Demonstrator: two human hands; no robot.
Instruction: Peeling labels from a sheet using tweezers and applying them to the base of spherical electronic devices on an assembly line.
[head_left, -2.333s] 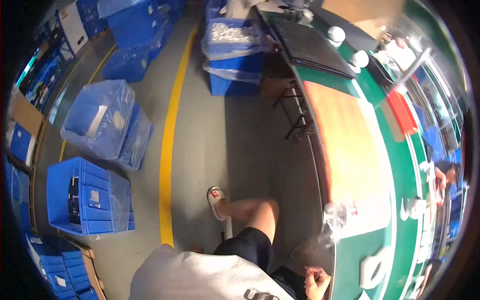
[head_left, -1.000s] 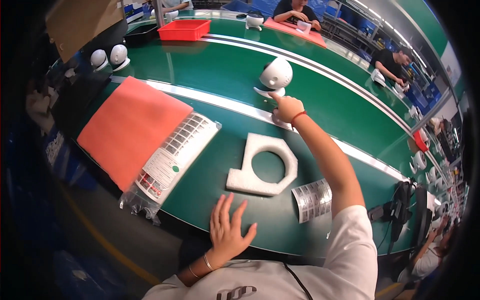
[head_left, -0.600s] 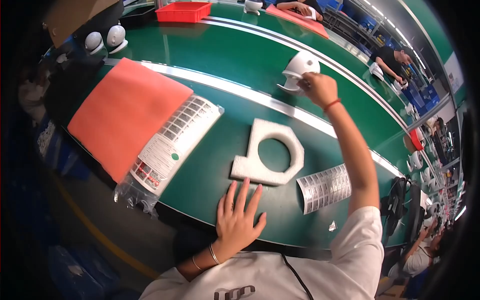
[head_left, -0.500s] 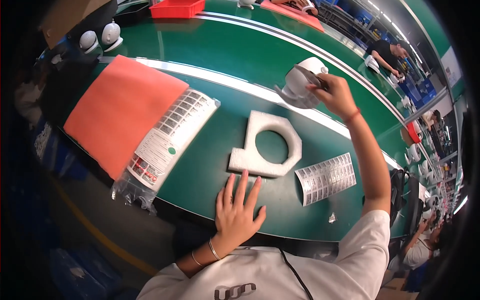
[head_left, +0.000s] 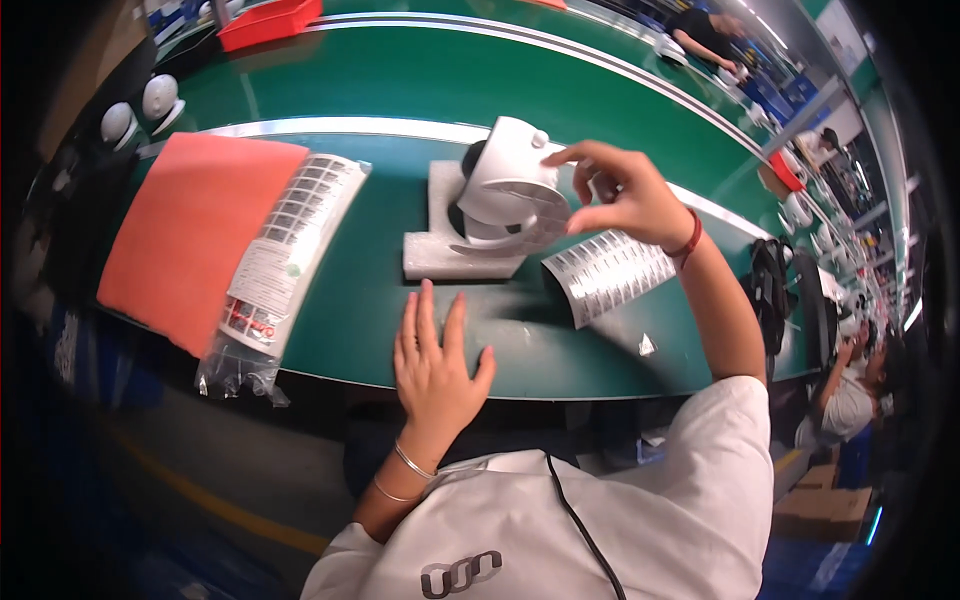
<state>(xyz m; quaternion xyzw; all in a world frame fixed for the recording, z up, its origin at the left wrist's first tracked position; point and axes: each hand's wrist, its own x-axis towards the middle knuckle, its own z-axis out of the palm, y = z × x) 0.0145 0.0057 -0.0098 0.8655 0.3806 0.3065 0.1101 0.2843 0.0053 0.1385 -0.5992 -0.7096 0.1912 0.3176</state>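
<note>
My right hand (head_left: 620, 195) holds a white dome-shaped camera unit (head_left: 505, 180) by its base, just above a white foam block with a round cut-out (head_left: 440, 250) on the green table (head_left: 350, 290). My left hand (head_left: 432, 360) lies flat on the table's near edge, fingers spread, holding nothing. A sheet of small silver labels (head_left: 610, 272) lies right of the foam block, below my right wrist.
An orange mat (head_left: 185, 230) and a clear bag of printed label sheets (head_left: 285, 250) lie to the left. More white dome units (head_left: 140, 105) stand far left, a red tray (head_left: 268, 20) at the back. Other people work at the far right (head_left: 860, 380) and across the belt.
I turned from the floor and blue crates to the table. My right hand reached to the belt, took the white dome unit and brought it over the foam block. My left hand stayed flat.
</note>
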